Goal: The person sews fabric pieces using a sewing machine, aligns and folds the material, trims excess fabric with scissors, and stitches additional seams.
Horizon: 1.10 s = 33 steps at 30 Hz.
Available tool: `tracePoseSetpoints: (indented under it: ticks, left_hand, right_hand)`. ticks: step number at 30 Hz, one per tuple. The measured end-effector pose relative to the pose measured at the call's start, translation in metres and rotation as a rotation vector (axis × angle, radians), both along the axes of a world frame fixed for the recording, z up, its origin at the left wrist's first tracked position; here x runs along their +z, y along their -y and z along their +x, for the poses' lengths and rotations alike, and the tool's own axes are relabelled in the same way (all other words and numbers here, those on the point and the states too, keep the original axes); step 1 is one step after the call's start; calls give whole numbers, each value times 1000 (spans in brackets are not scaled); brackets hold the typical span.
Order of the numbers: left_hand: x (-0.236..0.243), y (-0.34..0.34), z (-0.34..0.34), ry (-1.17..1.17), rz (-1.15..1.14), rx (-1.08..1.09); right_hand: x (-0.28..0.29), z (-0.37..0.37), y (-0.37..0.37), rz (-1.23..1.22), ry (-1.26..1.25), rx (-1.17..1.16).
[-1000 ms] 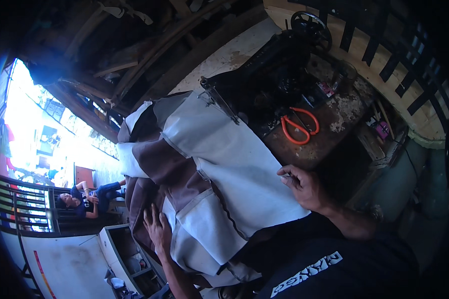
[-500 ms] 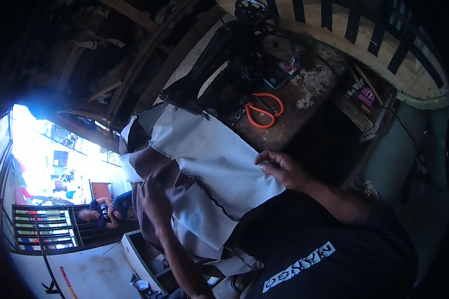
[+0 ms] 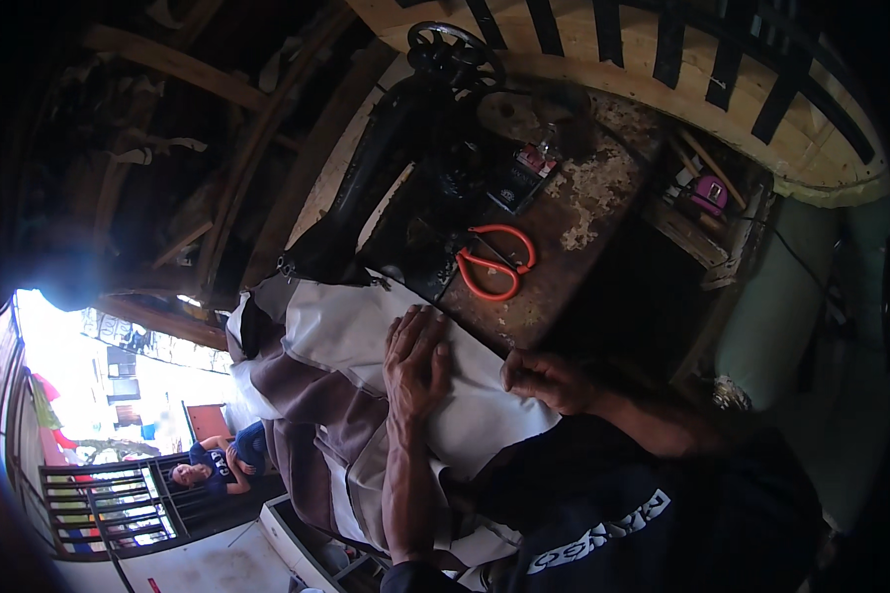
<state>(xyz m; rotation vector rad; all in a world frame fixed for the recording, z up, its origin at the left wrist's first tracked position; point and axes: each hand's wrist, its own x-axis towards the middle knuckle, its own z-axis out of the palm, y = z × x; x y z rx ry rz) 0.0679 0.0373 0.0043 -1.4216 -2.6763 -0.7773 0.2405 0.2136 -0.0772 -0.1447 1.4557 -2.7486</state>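
Observation:
A large piece of fabric (image 3: 341,326), white on one face and brown on the other, spreads in folds over my lap and up to the edge of a worn table. My left hand (image 3: 415,364) lies flat on its white face, fingers stretched toward the sewing machine. At the fabric's right edge my right hand (image 3: 546,381) is closed, with thumb and fingers pinching the border. The dark sewing machine (image 3: 366,148) stands at the table's far left, its handwheel (image 3: 455,51) at the top. Shadow hides the needle area.
Orange-handled scissors (image 3: 494,265) lie on the table (image 3: 534,306) beyond my right hand. Behind them are a dark small box (image 3: 519,183) and an open drawer holding a purple item (image 3: 709,195). A slatted wooden piece (image 3: 603,69) curves behind. Another person (image 3: 222,465) sits at the left.
My left hand has moved from the brown folds up and right onto the white face, now flat. My right hand stays at the fabric's edge. The view has shifted slightly.

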Motion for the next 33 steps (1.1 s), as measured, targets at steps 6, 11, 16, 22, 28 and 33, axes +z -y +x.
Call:
tracePoseSetpoints:
  ticks: [6,11,16,22,28,33]
  left_hand:
    - [-3,1,-5,-53,-5,-37]
    - [-3,-1,-8,-57,6,-42]
    - [-5,-2,-7,-25,-15,-19]
    - [-4,-2,-7,-15,-42,-32]
    - [-3,-2,-6,-14,-61,-30]
    - [-2,-3,-6,6,-117,-30]
  right_hand:
    - [9,-3,-9,82,-32,32]
    - [13,-7,-16,164,-138,64]
    - [10,-6,-16,147,-140,57]
    - [8,0,-13,57,-51,80]
    - [10,4,-8,44,5,32]
    - [15,6,-8,61,52,17]
